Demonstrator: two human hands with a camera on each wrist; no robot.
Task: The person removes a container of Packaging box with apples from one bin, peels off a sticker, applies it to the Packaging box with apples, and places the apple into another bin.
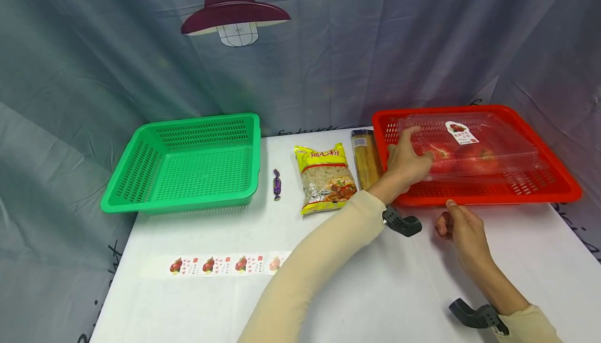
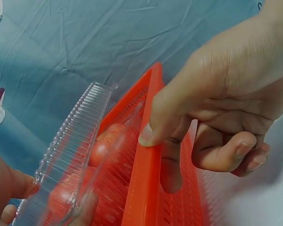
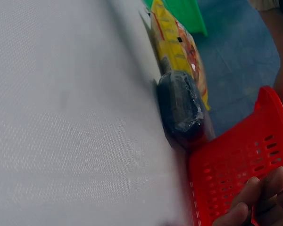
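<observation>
In the head view, a clear plastic box [image 1: 509,158] with a white fruit label lies in the red basket [image 1: 469,199]. Red round fruits [image 1: 483,161], which look like tomatoes, show through it. My left hand [image 1: 407,161] grips the box's left end, thumb and fingers on either side. At the basket's front rim, my right hand [image 1: 465,228] pinches the edge. The left wrist view shows the right thumb [image 2: 153,127] on top of the rim and a finger against the outer wall. In the right wrist view, right-hand fingers [image 3: 257,200] stand before the basket wall.
A green basket [image 1: 206,171] stands at the left. Between the baskets lie a purple-wrapped candy [image 1: 277,185], a yellow bag of pasta [image 1: 327,179] and a pack of long noodles [image 1: 366,160]. A strip of fruit labels [image 1: 225,265] lies on the white table [image 1: 188,306] nearer the front.
</observation>
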